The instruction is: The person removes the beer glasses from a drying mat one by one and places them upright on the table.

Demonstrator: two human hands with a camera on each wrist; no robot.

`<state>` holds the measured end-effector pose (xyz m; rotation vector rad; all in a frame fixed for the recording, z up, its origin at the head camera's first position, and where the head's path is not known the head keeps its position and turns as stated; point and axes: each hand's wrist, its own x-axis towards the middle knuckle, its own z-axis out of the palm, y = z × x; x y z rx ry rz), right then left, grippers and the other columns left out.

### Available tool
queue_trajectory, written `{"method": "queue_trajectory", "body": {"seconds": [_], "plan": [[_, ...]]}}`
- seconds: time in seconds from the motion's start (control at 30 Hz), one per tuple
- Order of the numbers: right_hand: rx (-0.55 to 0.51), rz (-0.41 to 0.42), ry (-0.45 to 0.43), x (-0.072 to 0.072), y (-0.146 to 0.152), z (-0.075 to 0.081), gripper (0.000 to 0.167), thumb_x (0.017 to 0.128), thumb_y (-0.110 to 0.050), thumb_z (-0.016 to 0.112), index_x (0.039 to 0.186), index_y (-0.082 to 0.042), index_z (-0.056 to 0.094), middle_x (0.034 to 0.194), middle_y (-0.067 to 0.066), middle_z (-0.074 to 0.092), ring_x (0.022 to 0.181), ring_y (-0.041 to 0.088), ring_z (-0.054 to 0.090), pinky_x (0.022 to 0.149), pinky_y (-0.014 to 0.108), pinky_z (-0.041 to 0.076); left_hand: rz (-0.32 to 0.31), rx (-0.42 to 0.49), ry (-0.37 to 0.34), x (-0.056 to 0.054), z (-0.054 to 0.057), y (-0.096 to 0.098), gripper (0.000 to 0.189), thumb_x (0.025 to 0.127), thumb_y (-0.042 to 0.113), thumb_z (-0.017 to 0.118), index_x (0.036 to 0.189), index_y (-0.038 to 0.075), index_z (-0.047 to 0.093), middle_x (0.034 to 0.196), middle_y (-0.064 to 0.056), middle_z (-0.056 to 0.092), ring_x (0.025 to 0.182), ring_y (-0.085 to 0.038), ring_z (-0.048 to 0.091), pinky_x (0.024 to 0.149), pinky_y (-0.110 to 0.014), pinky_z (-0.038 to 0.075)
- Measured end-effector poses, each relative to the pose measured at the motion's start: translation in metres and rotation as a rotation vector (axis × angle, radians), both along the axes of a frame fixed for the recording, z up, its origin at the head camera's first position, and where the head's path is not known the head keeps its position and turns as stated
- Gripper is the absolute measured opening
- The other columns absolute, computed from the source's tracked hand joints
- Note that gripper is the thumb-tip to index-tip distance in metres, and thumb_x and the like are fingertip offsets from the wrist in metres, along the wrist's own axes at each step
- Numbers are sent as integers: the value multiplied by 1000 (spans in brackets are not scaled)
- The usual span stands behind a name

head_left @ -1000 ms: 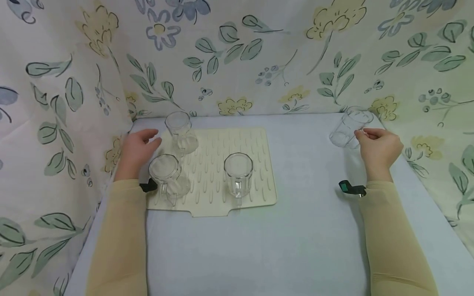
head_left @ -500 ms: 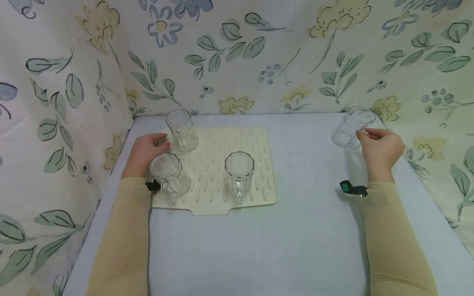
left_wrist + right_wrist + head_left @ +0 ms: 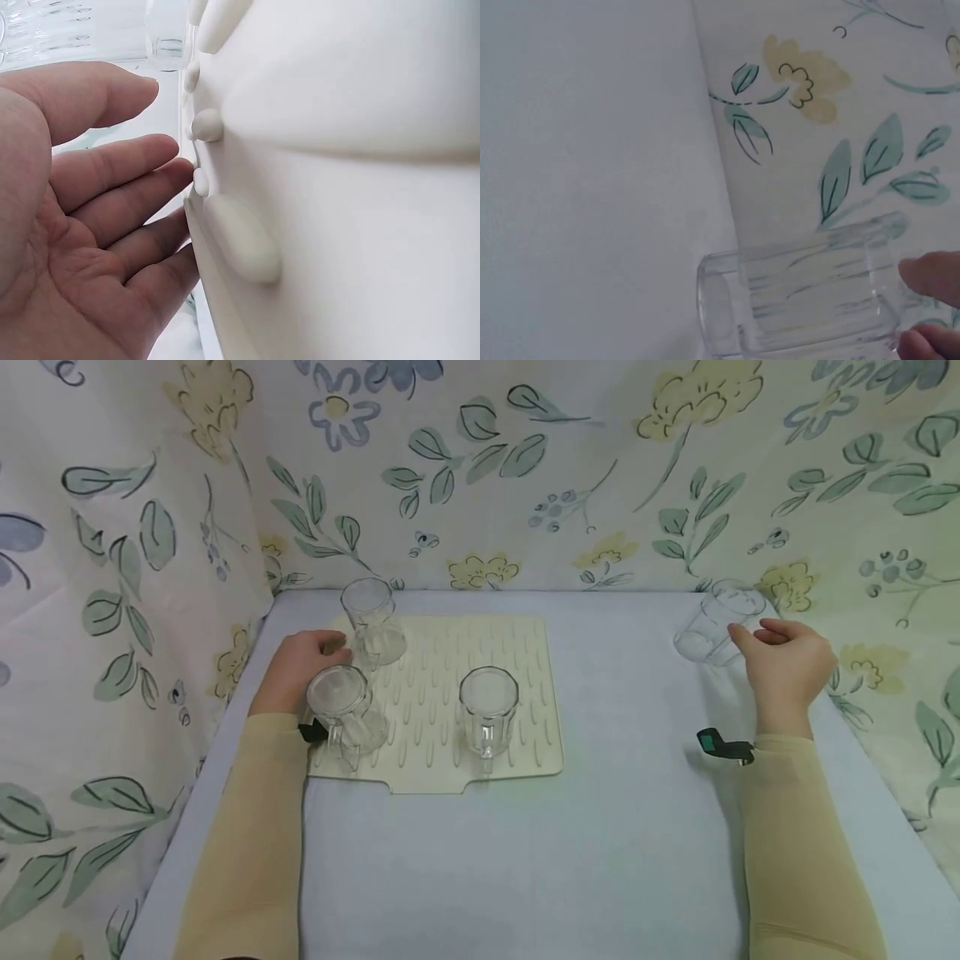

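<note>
My right hand [image 3: 793, 668] is just beside a clear glass mug [image 3: 708, 631] at the table's back right corner. Thumb and fingertips are parted, with the thumb close to the mug's side; in the right wrist view the fingertips [image 3: 934, 277] lie right at one end of the mug. At the left edge of a cream drying mat [image 3: 420, 718] rests my left hand [image 3: 296, 668], its fingers loosely extended. Seen from the left wrist, those fingertips [image 3: 180, 171] meet the mat's edge. Two glass mugs stand on the mat nearby, one behind [image 3: 371, 618] and one in front [image 3: 341, 702].
Another glass mug [image 3: 487, 710] stands on the mat's right half, handle toward me. Raised drop-shaped ridges cover the mat. A white cloth [image 3: 585, 852] covers the table, and floral fabric [image 3: 570, 468] hangs behind and at both sides.
My left hand has moved right, up to the mat's edge. The right hand's pinch at the mug has loosened, and that hand has shifted slightly right while the mug stays standing.
</note>
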<state>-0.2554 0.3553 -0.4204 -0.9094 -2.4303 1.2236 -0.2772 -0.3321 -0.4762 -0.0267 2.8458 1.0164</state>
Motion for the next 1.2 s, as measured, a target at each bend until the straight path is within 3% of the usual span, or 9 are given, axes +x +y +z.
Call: {"method": "queue_trajectory", "body": {"seconds": [0.13,0.27,0.43,0.6,0.7,0.97,1.2], "plan": [[32,-42,87,3,-12,12,67,93,-58,85,150,-26,71,106,-29,61,97,-7,56,85,12,49,-19,-2,-7,0,1,-2,61,111,39,67,161,4,59,166,-22,57,160,-47,44,132,-66,36],[79,-58,185,10,-34,21,62,93,-58,86,146,-30,73,117,-29,61,109,-6,54,99,18,49,-29,-13,-25,8,2,-9,62,110,39,66,161,3,58,166,-24,56,159,-48,45,131,-67,38],[108,1,357,16,-64,37,52,91,-48,91,137,-26,79,117,-23,66,110,-2,60,99,19,51,-42,-13,-35,15,2,-16,64,109,38,66,161,2,57,164,-26,57,155,-50,49,128,-69,41],[106,92,459,8,-92,65,46,91,-40,93,132,-24,82,117,-20,70,110,1,63,99,21,52,-67,-22,-9,10,4,-14,63,110,36,66,159,0,58,164,-27,56,156,-52,46,130,-69,38],[100,168,488,-3,-111,85,45,91,-39,93,132,-23,82,119,-18,71,111,3,64,100,22,52,-62,-10,-12,5,5,-11,62,109,35,67,159,-1,59,165,-27,56,158,-52,44,131,-69,36],[13,478,493,-34,-175,114,49,92,-40,94,135,-23,79,126,-12,72,117,10,65,105,22,53,-49,-13,3,4,4,-14,62,109,38,68,158,1,60,163,-25,58,157,-50,47,132,-66,37],[-65,770,477,-64,-240,123,46,95,-39,91,135,-20,78,127,-3,74,112,12,70,92,19,58,-35,15,2,9,6,-16,62,110,39,67,159,4,60,164,-23,59,157,-49,47,131,-66,38]]}}
